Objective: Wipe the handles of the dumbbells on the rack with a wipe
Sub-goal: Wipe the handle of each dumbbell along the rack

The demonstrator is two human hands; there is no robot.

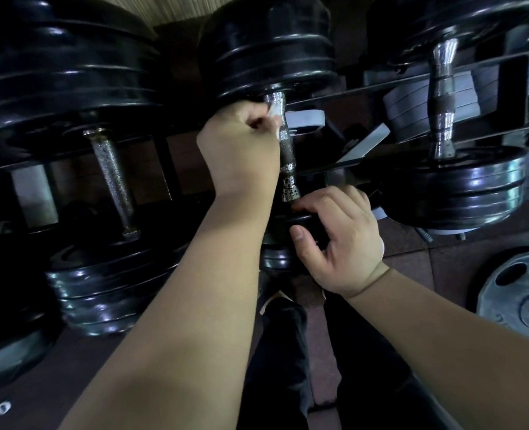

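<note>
Three black dumbbells lie on a dark rack (365, 85). My left hand (241, 144) grips a white wipe (274, 114) and holds it against the upper part of the middle dumbbell's knurled chrome handle (288, 156). My right hand (337, 240) holds the near black weight plates (300, 225) of that same dumbbell, thumb in front and fingers curled over the top. The left dumbbell's handle (112, 178) and the right dumbbell's handle (443, 97) are bare.
A loose grey weight plate (517, 296) lies on the brown floor at the right. White and grey plates (409, 110) sit behind the rack. My dark trouser legs (281, 361) stand below the rack.
</note>
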